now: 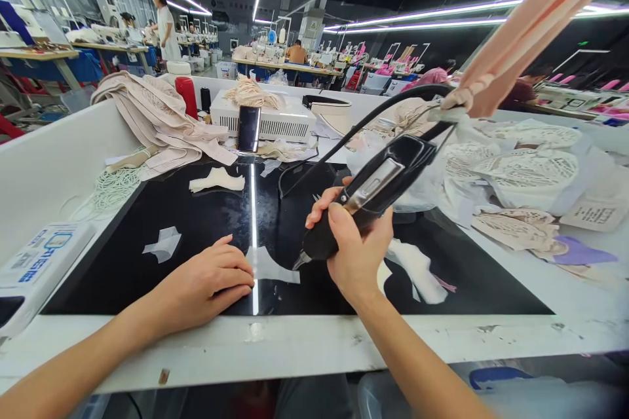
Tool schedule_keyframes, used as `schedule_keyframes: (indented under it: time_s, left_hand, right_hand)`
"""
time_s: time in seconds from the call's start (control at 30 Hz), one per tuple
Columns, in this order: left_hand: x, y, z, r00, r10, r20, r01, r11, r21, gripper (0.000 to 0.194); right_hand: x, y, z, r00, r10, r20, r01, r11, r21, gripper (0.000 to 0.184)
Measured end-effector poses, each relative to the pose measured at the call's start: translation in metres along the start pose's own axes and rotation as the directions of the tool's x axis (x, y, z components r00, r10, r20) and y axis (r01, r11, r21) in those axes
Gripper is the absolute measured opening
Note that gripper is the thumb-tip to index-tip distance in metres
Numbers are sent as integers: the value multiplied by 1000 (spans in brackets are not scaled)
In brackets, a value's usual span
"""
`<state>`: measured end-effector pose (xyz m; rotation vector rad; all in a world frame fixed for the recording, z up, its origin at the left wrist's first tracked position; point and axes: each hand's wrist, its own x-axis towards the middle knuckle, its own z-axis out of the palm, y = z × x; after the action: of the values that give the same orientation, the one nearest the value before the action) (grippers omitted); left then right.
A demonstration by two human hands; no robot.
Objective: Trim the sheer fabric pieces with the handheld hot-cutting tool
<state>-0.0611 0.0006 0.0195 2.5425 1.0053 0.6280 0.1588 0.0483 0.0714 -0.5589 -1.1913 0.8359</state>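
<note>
My right hand (356,245) is wrapped round a black corded handheld tool (378,186) with a narrow metal tip. That tip meets the right end of a thin white fabric piece (275,267) on the black mat (216,294). My left hand (211,281) lies on the mat with fingers extended, their tips at the left edge of the same piece. A small pointed metal bit shows beside my right fingers; its kind is unclear. Farther left lies a translucent white cut piece (164,244), and a cream piece (217,179) is behind it.
A pink fabric strip (535,33) holds up the tool's cord end. Beige fabric (157,118) is heaped at back left, near a vented white box (265,119) and a phone (249,129). Lace pieces (531,170) pile up at right. White scraps (417,272) lie beside my right hand.
</note>
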Motion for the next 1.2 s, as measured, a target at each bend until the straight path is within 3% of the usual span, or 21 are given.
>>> schedule_keyframes:
  time_s: [0.1,0.3,0.43,0.73,0.93,1.2]
  left_hand:
    - [0,1,0,1000,23,3,-23,998,-50,20]
    - [0,-4,2,999,5,-47,-8,998,-67,23]
    - [1,-3,3,1000,-5,1,5,997,-72,23]
    - [4,-1,3,1000,-20,12,21,997,-72,22]
    - [1,-2,2,1000,-20,17,21,998,-64,22]
    - [1,-1,0,996,-61,71,64,997,-46,25]
  right_hand:
    - [0,-2,8,999,17,-28,-16,1000,22,26]
    - [-15,-4,33,995,98,22,-100,990,103,30]
    - [-20,-3,42,991,120,60,-126,986,106,28]
    - [-25,-3,40,991,113,72,-121,987,110,33]
    - [-21,-3,39,992,95,86,-100,994,47,26]
    - [-8,6,29,998,65,7,-66,996,62,28]
